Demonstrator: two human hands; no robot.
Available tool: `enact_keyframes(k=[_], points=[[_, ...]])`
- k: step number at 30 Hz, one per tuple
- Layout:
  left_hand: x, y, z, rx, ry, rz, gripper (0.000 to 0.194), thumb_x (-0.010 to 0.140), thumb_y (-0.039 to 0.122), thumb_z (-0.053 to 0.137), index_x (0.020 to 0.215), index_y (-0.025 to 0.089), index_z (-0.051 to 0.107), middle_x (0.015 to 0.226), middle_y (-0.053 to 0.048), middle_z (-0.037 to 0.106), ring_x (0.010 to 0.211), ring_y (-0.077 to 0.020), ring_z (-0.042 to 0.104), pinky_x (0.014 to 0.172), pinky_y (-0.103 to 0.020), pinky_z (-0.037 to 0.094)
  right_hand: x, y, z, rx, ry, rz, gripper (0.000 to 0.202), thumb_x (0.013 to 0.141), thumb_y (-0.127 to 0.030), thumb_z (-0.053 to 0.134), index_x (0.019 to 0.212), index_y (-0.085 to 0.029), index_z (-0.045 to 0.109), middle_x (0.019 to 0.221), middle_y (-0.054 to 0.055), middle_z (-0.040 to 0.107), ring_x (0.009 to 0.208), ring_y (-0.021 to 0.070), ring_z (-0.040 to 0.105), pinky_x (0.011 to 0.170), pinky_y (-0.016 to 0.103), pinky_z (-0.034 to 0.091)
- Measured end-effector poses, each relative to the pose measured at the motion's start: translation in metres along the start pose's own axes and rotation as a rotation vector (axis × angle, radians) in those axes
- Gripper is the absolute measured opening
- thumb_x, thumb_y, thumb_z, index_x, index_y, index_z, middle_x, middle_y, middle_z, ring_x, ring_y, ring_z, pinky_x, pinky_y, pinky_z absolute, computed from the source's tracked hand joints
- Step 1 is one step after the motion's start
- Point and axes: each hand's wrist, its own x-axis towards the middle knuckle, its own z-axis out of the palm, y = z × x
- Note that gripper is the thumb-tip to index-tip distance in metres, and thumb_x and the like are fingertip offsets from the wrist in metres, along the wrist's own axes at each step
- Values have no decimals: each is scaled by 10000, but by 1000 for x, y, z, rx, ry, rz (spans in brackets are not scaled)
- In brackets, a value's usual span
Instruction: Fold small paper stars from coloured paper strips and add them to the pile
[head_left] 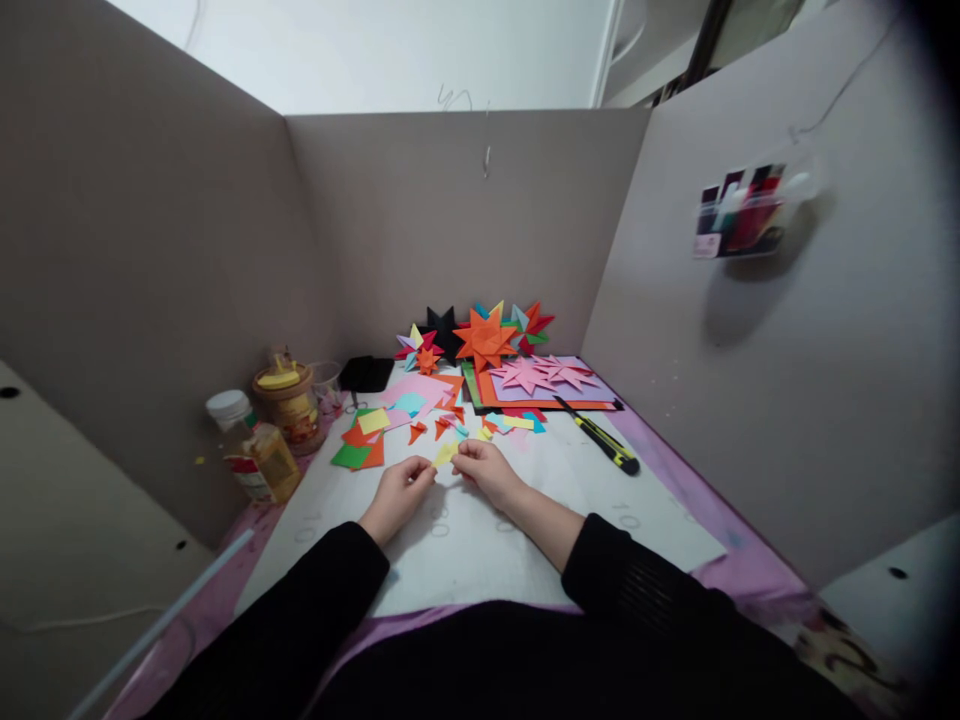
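A small yellow paper piece [446, 455] is held between my two hands above the white sheet. My left hand [401, 492] pinches its left end between thumb and fingers. At the right end, my right hand [487, 472] is closed on the same paper. Just beyond the hands lie small folded orange pieces [417, 432] and blue and yellow scraps. Left of them are square papers, among them a green one [351, 457] and a yellow one [373, 420].
A yellow-black cutter [607, 445] lies at the right. Folded paper stars [486, 340] stand at the back, with pink stars [525, 374] on stacked sheets. A bottle [259, 455] and a tub [294, 405] line the left edge. Grey panels [465, 210] enclose the table.
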Motion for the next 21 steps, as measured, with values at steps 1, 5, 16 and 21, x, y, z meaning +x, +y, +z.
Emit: enact_keyframes(k=[1, 5, 16, 21], points=[[0, 0, 0, -2, 5, -6, 242, 787, 350, 491, 711, 153, 608, 651, -7, 606, 602, -138, 517, 570, -232, 379, 0, 0, 0, 6, 7, 8, 201, 690, -291, 582, 600, -177, 443, 498, -47, 512, 412, 59, 340, 419, 190, 243], [1, -3, 1, -5, 28, -41, 243, 785, 351, 490, 699, 154, 605, 625, -3, 596, 565, -131, 500, 534, -226, 363, 0, -2, -1, 38, 13, 5, 193, 676, -287, 587, 601, -177, 448, 507, -40, 524, 428, 64, 363, 429, 194, 245], [2, -2, 0, -227, 65, -101, 331, 822, 463, 453, 865, 154, 563, 710, -30, 616, 619, -146, 550, 512, -219, 387, -1, 1, -2, -248, 51, -277, 94, 755, -219, 543, 688, -168, 584, 656, -2, 592, 608, 117, 518, 590, 235, 403], [1, 0, -2, -319, 33, -47, 328, 813, 465, 488, 865, 151, 566, 710, -25, 598, 651, -139, 559, 544, -216, 407, -7, -1, -7, -555, 67, -675, 187, 816, -147, 504, 872, -209, 671, 813, 54, 647, 794, 168, 579, 739, 307, 458]])
